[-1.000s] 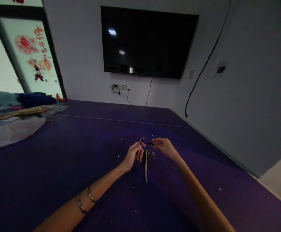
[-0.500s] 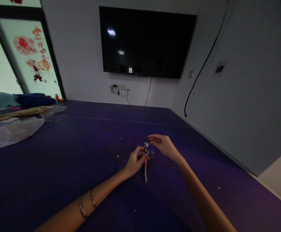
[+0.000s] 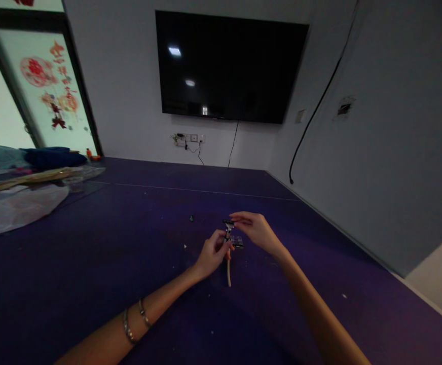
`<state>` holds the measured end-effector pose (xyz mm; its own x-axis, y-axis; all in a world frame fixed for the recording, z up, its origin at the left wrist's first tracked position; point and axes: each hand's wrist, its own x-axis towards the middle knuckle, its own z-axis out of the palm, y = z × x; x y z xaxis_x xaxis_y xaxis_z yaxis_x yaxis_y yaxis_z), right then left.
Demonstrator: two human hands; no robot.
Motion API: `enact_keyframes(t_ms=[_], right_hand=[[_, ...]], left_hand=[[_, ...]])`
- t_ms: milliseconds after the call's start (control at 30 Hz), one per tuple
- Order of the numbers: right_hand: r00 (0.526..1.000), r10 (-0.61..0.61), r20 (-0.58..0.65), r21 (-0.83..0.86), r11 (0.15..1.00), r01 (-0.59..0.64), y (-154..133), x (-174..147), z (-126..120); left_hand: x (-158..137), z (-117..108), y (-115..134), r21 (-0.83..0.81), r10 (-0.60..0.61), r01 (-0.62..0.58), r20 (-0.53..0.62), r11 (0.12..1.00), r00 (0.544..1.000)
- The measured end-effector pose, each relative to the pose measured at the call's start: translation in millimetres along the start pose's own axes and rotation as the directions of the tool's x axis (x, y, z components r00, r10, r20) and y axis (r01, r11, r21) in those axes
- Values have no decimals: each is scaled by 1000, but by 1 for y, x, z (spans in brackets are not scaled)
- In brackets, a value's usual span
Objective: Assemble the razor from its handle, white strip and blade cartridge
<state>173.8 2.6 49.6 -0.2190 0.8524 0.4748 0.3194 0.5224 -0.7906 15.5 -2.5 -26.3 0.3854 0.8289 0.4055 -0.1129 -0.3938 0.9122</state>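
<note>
My left hand (image 3: 214, 254) is closed around the handle of a razor (image 3: 228, 233), whose dark crosswise head points up and away. My right hand (image 3: 257, 230) is pinched at the right end of that head, thumb and fingertips close together. Below my left fingers a pale, slightly curved strip (image 3: 229, 274) comes out; whether it belongs to the handle I cannot tell. Just behind and right of the razor lies a small clear case with dark pieces (image 3: 237, 242). A small dark piece (image 3: 191, 218) lies farther off to the left.
The purple floor (image 3: 137, 274) carries several white scraps. Plastic bags (image 3: 23, 208) and folded cloth (image 3: 53, 157) lie at the left. A television (image 3: 232, 66) hangs on the far wall, and a black cable (image 3: 320, 101) dangles along the right wall.
The razor's head has tilted and shifted slightly left, showing more squarely. My right fingertips have moved slightly left with it; my left hand keeps its hold.
</note>
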Motion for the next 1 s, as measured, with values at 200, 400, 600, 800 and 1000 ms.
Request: enact_keyframes(t_ms=[200,400,600,800,1000], right_hand=[[1000,28,2,35,999,-28,2,1,0],[999,35,0,42,999,-35,1,1,1],[999,38,14,44,998,-38,0,1,1],[999,20,28,34,999,-21,-1,1,0],[999,15,31,30,999,-16,-3,0,0]], left_hand=[[-1,-1,3,-3,4,-4,13,1000,1000],[0,-1,4,-3,5,-5,2,1000,1000],[0,-1,6,-10,-7,7,-5,1000,1000],[1,0,6,-29,-9,9,1,1000,1000],[1,-1,5,-60,-16,17,19,998,1000]])
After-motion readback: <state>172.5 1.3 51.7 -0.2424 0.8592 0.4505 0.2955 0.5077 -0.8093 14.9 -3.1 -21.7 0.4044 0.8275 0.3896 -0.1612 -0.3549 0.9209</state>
